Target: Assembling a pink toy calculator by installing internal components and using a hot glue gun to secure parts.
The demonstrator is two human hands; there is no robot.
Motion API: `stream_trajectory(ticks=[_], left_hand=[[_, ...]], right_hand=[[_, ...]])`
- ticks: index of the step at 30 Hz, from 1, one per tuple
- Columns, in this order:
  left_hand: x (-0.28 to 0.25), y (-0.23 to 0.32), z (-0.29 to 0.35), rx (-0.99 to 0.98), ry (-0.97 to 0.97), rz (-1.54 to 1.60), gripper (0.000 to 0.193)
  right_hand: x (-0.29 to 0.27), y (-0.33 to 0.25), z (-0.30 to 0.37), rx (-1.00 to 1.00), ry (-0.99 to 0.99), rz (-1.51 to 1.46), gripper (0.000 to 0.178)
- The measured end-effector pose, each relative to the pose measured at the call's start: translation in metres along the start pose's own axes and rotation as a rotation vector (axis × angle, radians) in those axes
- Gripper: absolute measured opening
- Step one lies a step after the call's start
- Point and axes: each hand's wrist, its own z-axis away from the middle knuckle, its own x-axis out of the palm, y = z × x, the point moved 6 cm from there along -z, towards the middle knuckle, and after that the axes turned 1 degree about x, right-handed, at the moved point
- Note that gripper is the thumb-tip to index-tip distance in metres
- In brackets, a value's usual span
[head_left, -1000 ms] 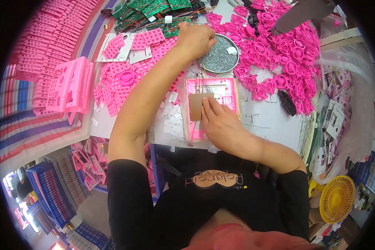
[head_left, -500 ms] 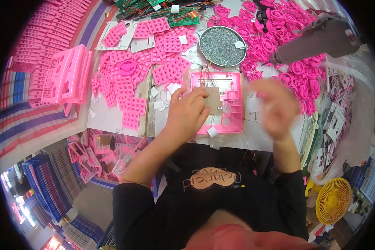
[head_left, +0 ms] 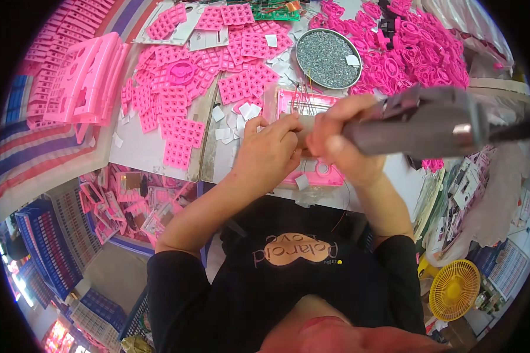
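Right hand [head_left: 344, 144] fingers wrap the grey power tool [head_left: 430, 123]; left hand [head_left: 268, 156] fingers press the pink case [head_left: 321, 170].

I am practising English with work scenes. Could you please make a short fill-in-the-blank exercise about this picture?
1. The right hand holds a grey power ____ over the pink case.
2. The round metal tray behind the case is full of small ____.
3. The left hand rests on the pink case, ____ the right hand.
4. The small fan at the lower right is ____ in colour.

Missing words: screwdriver; screws; beside; yellow
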Motion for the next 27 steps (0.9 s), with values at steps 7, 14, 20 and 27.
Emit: stream_trajectory(ticks=[7,14,20,27], left_hand=[[0.005,-0.004,-0.005,-0.094,-0.044,0.099,0.019],[0.001,-0.004,-0.006,-0.079,-0.057,0.110,0.019],[-0.002,-0.002,-0.006,-0.068,-0.029,0.105,0.020],[-0.007,-0.003,-0.004,-0.024,0.015,0.154,0.018]], right_hand=[[0.017,0.016,0.011,0.013,-0.071,-0.017,0.031],[0.019,0.017,0.014,0.016,-0.115,0.046,0.031],[0.021,0.014,0.012,-0.007,-0.138,0.088,0.031],[0.021,0.015,0.012,0.000,-0.133,0.129,0.031]])
